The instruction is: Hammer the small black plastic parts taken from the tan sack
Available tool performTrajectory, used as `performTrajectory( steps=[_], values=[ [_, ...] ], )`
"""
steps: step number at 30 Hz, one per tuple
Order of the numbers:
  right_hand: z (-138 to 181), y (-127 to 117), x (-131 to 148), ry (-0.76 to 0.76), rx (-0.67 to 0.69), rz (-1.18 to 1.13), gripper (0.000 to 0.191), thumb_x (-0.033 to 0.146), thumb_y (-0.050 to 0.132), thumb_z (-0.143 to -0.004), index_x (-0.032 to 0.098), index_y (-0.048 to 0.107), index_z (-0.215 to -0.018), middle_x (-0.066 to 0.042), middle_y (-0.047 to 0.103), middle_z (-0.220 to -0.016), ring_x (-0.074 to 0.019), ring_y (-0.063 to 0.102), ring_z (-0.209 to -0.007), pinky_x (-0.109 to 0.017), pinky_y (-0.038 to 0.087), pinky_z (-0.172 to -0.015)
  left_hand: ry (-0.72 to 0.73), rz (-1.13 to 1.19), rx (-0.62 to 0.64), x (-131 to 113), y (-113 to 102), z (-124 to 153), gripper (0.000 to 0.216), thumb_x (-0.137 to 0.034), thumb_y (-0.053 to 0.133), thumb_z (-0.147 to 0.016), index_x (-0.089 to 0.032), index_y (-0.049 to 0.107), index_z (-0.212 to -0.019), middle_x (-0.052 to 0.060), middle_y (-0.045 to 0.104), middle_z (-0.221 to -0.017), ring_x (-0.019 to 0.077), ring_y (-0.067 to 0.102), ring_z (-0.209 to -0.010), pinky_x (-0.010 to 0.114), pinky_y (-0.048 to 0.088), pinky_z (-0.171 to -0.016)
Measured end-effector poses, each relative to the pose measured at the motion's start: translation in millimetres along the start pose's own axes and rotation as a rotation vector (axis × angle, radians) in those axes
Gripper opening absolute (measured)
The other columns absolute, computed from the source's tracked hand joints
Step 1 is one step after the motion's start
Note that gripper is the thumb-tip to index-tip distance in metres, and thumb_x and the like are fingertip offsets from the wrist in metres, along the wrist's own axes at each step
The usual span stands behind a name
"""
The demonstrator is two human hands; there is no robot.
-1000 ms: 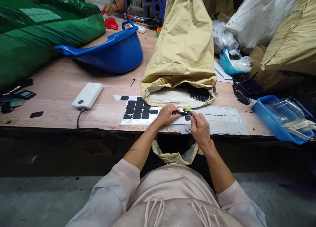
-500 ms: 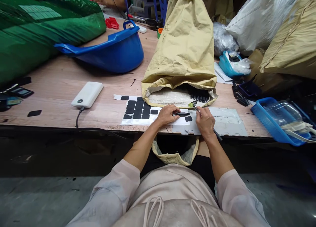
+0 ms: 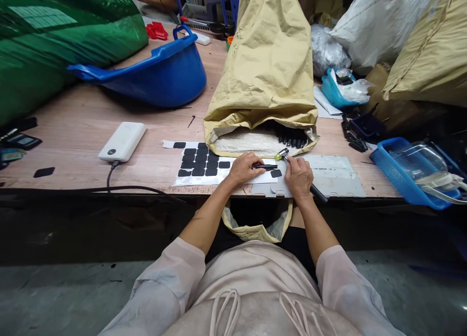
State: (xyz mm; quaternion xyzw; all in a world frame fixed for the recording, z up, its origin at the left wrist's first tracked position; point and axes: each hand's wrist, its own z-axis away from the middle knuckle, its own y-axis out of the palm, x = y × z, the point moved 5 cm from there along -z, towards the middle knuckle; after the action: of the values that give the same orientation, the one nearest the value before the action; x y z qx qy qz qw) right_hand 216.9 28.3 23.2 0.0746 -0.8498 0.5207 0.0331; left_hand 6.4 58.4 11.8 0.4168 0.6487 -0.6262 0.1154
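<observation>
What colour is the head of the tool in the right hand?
Yellow-green tool head, clearest in the head view.

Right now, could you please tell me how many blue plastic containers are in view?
3: a large basin left of the sack, a small tray right of it, a basket at the right edge. More may be hidden.

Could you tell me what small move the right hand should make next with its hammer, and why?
Probably a short tap down onto the slim black part: the left hand pins it flat, and the right hand holds the hammer head close by its free end.
</observation>
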Motion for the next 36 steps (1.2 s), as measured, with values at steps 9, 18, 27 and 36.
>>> performTrajectory(
  steps=[9, 18, 27, 36],
  values=[
    [-1, -1, 3, 0.002, 0.016, 0.016, 0.030, 0.020, 0.053, -0.096, 0.020, 0.071, -0.120, -0.011, 0.065, -0.102, -0.0257, 0.050, -0.094, -0.035, 0.037, -0.078, 0.020, 0.045, -0.009, -8, -7, 1, 0.015, -0.029, 0.076, -0.082, -0.021, 0.074, -0.095, 0.004, 0.068, -0.091, 0.0231, 0.062, -0.092, 0.035, 0.049, -0.084],
    [-2, -1, 4, 0.035, 0.078, 0.017, 0.032, 0.020, 0.052, -0.098, 0.020, 0.070, -0.124, -0.012, 0.064, -0.106, -0.0263, 0.050, -0.097, -0.035, 0.038, -0.079, 0.130, 0.152, 0.278, -55, 28, 107, 0.018, -0.033, 0.067, -0.092, -0.026, 0.074, -0.106, 0.001, 0.076, -0.086, 0.0159, 0.067, -0.072, 0.027, 0.050, -0.070],
    [-2, -2, 5, 0.039, 0.092, 0.033, 0.031, 0.019, 0.050, -0.099, 0.019, 0.070, -0.123, -0.011, 0.064, -0.106, -0.0255, 0.049, -0.095, -0.034, 0.035, -0.077, -0.262, -0.162, 0.565, -33, 45, 128, 0.024, -0.030, 0.072, -0.089, -0.025, 0.075, -0.113, 0.004, 0.080, -0.087, 0.0236, 0.075, -0.085, 0.029, 0.050, -0.075],
    [-1, -2, 7, 0.026, 0.077, 0.031, 0.029, 0.021, 0.051, -0.100, 0.019, 0.070, -0.122, -0.011, 0.065, -0.104, -0.0262, 0.050, -0.096, -0.035, 0.035, -0.077, -0.277, 0.158, -0.155, -59, -7, -45, 0.016, -0.028, 0.064, -0.089, -0.017, 0.075, -0.086, 0.003, 0.075, -0.082, 0.0157, 0.064, -0.075, 0.025, 0.047, -0.070]
  ],
)
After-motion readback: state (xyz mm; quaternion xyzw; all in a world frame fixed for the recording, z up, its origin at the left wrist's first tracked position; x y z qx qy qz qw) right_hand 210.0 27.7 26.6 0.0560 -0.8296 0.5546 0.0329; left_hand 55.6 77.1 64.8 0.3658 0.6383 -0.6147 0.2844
